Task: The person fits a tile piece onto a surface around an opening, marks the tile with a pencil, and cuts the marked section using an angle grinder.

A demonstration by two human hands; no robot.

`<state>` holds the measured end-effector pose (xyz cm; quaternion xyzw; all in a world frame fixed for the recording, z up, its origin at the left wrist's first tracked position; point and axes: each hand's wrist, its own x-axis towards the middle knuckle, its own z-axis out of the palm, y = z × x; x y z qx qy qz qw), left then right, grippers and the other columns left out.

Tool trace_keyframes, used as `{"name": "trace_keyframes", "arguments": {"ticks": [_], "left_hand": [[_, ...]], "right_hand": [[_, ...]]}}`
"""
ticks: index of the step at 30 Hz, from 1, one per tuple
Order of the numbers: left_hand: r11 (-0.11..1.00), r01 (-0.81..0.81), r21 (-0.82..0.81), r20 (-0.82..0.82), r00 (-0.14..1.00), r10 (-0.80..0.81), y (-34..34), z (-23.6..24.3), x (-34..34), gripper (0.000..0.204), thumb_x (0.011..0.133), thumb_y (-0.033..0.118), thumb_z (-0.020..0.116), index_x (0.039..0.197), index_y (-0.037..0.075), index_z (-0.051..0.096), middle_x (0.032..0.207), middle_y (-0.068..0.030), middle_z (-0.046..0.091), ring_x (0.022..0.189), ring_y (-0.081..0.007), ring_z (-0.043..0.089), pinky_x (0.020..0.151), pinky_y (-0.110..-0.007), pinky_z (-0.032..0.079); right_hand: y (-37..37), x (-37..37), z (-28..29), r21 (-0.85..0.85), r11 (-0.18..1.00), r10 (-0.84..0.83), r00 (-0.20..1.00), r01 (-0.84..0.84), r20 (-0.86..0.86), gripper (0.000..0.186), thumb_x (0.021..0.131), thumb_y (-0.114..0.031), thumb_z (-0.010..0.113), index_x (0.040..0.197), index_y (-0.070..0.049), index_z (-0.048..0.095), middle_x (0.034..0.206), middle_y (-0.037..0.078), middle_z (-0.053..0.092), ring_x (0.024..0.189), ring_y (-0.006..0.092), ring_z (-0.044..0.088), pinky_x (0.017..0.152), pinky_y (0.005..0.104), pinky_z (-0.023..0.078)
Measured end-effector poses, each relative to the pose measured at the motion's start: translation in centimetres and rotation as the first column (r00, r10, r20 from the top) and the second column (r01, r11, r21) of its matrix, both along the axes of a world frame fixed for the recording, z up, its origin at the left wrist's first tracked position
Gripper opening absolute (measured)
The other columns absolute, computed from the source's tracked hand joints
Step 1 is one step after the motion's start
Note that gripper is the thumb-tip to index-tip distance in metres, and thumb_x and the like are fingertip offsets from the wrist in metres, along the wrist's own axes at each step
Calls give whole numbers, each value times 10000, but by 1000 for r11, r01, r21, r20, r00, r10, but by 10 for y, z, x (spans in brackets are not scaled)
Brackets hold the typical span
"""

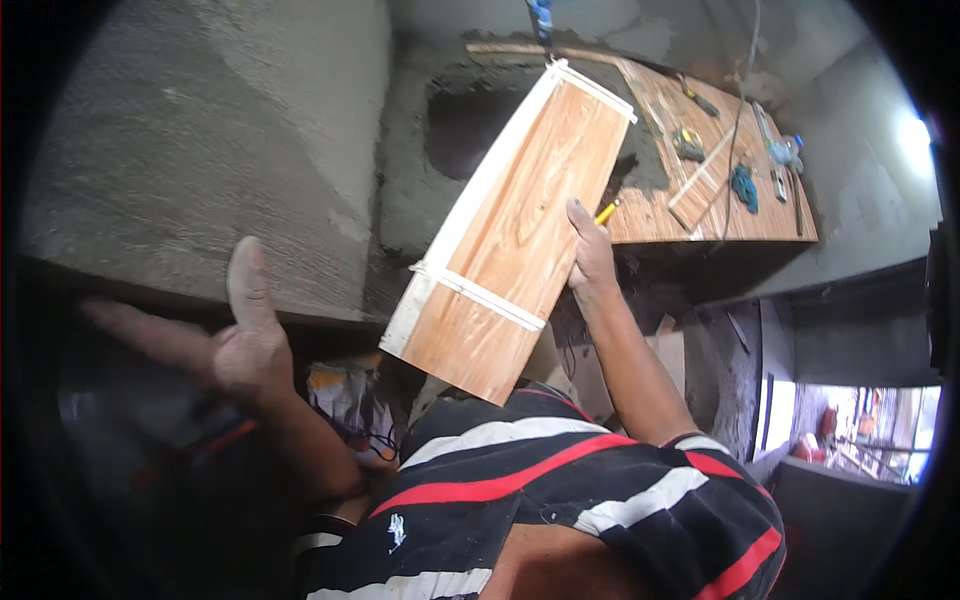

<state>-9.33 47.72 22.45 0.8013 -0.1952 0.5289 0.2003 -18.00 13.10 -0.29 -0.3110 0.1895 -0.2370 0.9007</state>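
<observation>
- Grey plastered wall (200, 150) at left.
- Right fingers (579, 217) grasp the wooden board (520, 225) by its edge, beside a yellow stick (607, 212).
- Left fingers (248, 288) spread, released.
- Board slants before the striped shirt (500, 488).
- Beyond: table (650, 223) with tape measure (689, 144), teal glove (744, 188).

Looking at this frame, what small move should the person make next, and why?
Probably bring the left hand to the wooden board's free left edge: that hand is open and apart from it, while only the right hand grips the opposite edge, so a second hold might steady it.
</observation>
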Motion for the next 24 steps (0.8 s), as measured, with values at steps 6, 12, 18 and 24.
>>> {"name": "trace_keyframes", "arguments": {"ticks": [6,12,18,24], "left_hand": [[996,84,-23,-44,995,-85,13,2,1,1152,871,156,886,1628,-112,60,1613,-313,329,1476,-375,420,1204,-467,419],[983,42,179,62,997,-54,26,22,-1,1145,904,165,859,1619,-124,13,1600,-316,329,1442,-330,465,1191,-433,457],[996,75,41,-18,997,-74,56,8,14,1181,902,195,865,1621,-123,-17,1612,-322,292,1442,-327,458,1190,-431,447],[993,112,-46,-255,959,-120,91,-30,43,1072,1058,149,649,1607,54,-267,1295,-285,640,1162,-318,700,1058,-405,585]], "right_hand": [[11,-2,22,-35,993,-115,993,116,23,459,1023,-148,683,1384,100,546,1303,189,685,1144,286,711,1020,421,588],[20,-19,61,-126,966,-207,969,224,138,424,1014,-139,693,1340,113,592,1269,175,706,1111,274,724,972,419,604],[28,-24,74,-209,925,-282,942,318,183,348,1018,-122,673,1265,122,648,1207,162,725,1060,236,735,947,387,609],[35,-28,89,-367,866,-280,938,339,206,395,1010,-148,685,1299,112,613,1211,161,722,1056,227,743,946,387,623]]}}
